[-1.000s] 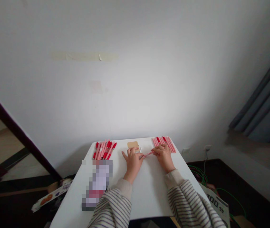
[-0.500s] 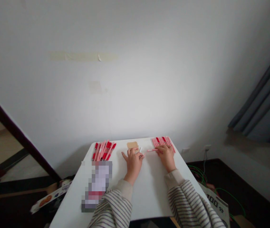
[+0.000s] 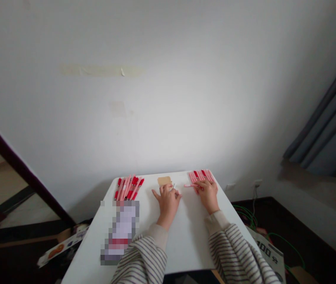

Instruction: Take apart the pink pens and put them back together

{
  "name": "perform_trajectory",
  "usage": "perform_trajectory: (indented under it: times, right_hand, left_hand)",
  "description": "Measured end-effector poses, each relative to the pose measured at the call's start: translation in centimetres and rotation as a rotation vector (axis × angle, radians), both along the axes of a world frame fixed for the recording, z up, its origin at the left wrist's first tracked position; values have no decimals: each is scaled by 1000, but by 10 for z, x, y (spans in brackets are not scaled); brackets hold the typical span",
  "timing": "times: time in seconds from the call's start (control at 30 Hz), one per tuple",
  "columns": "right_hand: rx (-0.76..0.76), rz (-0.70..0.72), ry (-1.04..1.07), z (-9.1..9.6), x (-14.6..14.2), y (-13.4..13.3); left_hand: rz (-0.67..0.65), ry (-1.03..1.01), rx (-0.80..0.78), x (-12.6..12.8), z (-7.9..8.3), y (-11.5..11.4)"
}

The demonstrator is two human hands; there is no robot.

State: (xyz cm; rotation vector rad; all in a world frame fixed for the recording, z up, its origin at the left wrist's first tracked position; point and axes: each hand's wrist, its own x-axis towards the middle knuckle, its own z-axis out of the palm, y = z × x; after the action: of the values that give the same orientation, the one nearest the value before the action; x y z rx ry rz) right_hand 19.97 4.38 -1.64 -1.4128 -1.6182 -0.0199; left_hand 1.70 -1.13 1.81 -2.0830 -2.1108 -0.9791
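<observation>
My left hand [image 3: 167, 201] rests on the white table [image 3: 185, 236] with its fingers curled round a small white piece [image 3: 174, 186]. My right hand [image 3: 209, 194] pinches a pink pen [image 3: 190, 185], which lies crosswise at the left edge of a row of pink and red pens [image 3: 203, 176] at the table's far right. A second bunch of red and pink pens [image 3: 129, 187] lies at the far left. A tan card [image 3: 164, 180] sits just beyond my left hand.
A blurred flat pack [image 3: 121, 230] lies on the table's left side. The table stands against a white wall. Green cables [image 3: 246, 215] and printed boxes [image 3: 270, 252] lie on the dark floor to the right; a grey curtain [image 3: 330, 134] hangs there.
The pink pen, held between both hands a second ago, has left my left hand. My right hand has carried it right to the far-right row.
</observation>
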Motion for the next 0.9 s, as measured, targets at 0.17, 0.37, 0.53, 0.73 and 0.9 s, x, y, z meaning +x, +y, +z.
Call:
perform_trajectory:
  times: [0.17, 0.37, 0.53, 0.73, 0.9]
  right_hand:
    - [1, -10, -26, 0, 1, 0]
    - [-35, 44, -69, 5, 0, -3]
    - [-80, 48, -126, 10, -2, -10]
    - [-68, 39, -205, 10, -3, -14]
    - [-26, 75, -210, 10, -3, -13]
  left_hand:
    - [1, 2, -10, 0, 1, -1]
    - [-6, -8, 26, 0, 0, -1]
    - [-52, -7, 41, 1, -1, 0]
    - [-73, -5, 30, 4, -1, 0]
    - [-75, -1, 23, 6, -1, 0]
